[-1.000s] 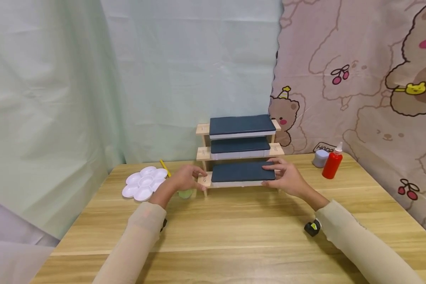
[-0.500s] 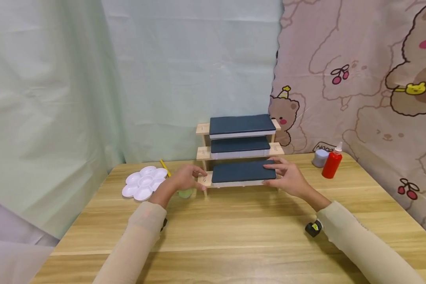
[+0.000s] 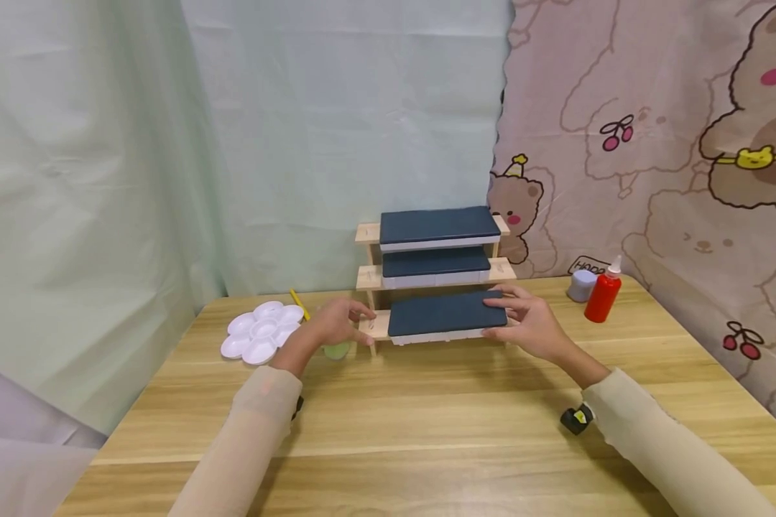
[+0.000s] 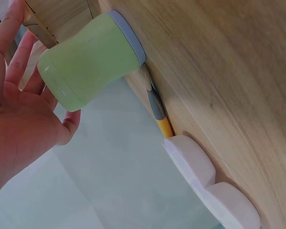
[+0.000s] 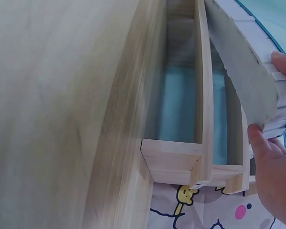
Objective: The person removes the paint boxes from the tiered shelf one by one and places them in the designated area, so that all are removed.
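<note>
My right hand (image 3: 533,327) grips the right end of a flat white case with a dark blue lid (image 3: 449,314) at the lowest tier of a stepped wooden rack (image 3: 376,323). Thumb underneath and fingers on top hold it. In the right wrist view the case (image 5: 250,67) stands tilted, its pale underside parted from the shelf board (image 5: 205,109) at the held end. My left hand (image 3: 335,323) pinches the left end of that lowest shelf, thumb at the front edge. In the left wrist view a green bottle (image 4: 90,59) hides part of its fingers.
Two similar cases lie on the middle (image 3: 436,266) and top (image 3: 440,228) tiers. On the left are a white flower-shaped palette (image 3: 263,332) and a yellow-handled brush (image 4: 157,105). A red squeeze bottle (image 3: 603,294) and a lavender jar (image 3: 582,286) stand on the right.
The lowest case has shifted right and forward with my right hand, baring more of the shelf's left end. My left hand keeps its place on the rack.
</note>
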Tool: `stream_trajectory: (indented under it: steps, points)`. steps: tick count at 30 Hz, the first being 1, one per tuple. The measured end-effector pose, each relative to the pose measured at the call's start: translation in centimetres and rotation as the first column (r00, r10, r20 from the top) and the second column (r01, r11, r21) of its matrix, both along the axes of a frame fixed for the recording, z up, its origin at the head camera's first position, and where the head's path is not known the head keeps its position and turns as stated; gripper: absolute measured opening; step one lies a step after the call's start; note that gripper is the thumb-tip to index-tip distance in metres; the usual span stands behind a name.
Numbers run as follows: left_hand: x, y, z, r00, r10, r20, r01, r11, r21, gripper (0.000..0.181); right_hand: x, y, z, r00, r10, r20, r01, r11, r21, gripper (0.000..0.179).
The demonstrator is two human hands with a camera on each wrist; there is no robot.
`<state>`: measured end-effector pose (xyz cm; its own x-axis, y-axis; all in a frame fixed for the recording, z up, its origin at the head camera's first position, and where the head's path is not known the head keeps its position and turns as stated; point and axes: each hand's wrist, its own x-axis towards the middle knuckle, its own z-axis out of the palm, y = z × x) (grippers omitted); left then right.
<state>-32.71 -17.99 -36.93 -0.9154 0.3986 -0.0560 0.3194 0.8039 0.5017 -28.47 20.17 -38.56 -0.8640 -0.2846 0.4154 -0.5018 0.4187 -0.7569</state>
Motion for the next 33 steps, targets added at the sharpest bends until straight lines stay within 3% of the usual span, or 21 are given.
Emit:
stream_trajectory:
  steps: [14,21,33]
  points:
    - [-0.2,0.0,0.0,1.0,-0.017,-0.015,0.017,1.0,-0.021,0.05,0.8,1.1,0.3,0.999,-0.014,-0.031,0.013,0.999,-0.032,0.048]
    - [-0.1,0.1,0.1,1.0,0.009,0.008,-0.009,1.0,-0.008,0.049,1.6,1.4,0.7,0.999,-0.008,-0.031,0.007,0.999,-0.046,0.048]
    - [-0.1,0.0,0.1,1.0,0.001,-0.007,-0.001,1.0,-0.018,0.047,3.4,2.5,1.4,0.999,-0.021,-0.035,0.02,0.999,-0.026,0.047]
